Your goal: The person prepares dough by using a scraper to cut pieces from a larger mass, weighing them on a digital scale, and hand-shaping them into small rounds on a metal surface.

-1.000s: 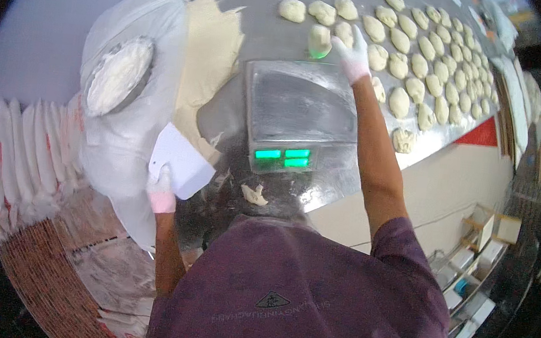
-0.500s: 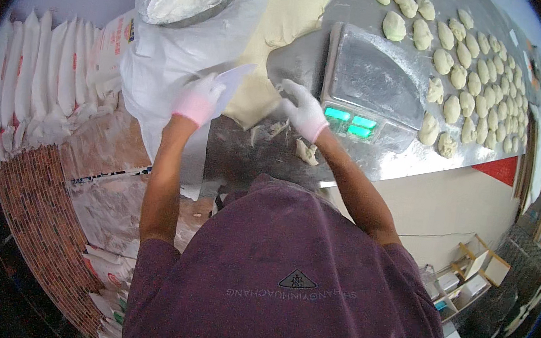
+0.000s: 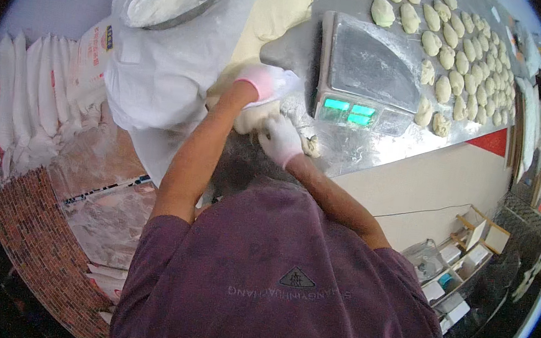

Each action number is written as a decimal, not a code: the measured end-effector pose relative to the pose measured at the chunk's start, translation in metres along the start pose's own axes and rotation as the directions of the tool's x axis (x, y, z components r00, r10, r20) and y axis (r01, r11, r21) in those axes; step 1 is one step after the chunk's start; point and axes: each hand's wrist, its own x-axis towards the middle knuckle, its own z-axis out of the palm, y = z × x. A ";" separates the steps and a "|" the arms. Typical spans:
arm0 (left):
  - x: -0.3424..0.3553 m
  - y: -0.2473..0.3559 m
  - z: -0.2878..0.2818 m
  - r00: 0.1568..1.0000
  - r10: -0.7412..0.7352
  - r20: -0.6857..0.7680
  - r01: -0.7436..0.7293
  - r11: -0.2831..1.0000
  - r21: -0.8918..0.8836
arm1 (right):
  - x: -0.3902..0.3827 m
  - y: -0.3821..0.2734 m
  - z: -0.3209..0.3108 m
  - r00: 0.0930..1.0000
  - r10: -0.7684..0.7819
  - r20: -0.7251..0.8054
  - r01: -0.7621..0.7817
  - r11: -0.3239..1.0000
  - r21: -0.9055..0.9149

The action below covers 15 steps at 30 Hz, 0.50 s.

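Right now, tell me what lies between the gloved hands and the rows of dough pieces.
In the head view, a steel digital scale with a green display stands on the metal table, between the hands on the dough slab and the dough pieces.

Both arms reach forward from the lower edge, bare below purple sleeves. The left hand (image 3: 263,82), gloved in white, stretches farther out with the elbow nearly straight. The right hand (image 3: 280,139), also gloved, sits nearer, fingers curled downward, forearm bent inward.

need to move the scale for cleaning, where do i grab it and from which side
Grip the scale by its body edges below the flat steel platform, not the loose-looking pan. Come from the near side by the green display: dough pieces crowd its right and far sides.
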 end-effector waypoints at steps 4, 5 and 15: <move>-0.015 0.029 0.000 0.993 0.021 0.117 -0.013 0.998 -0.063 | -0.040 0.009 -0.023 0.980 -0.107 0.169 0.096 0.993 0.071; -0.029 0.040 -0.014 0.992 -0.002 0.125 0.011 0.997 -0.072 | -0.043 0.011 -0.029 0.971 -0.122 0.204 0.107 0.991 0.081; -0.121 -0.085 -0.005 0.897 -0.255 -0.361 0.190 0.960 -0.207 | -0.011 0.000 -0.035 0.996 0.093 0.003 -0.093 0.994 0.061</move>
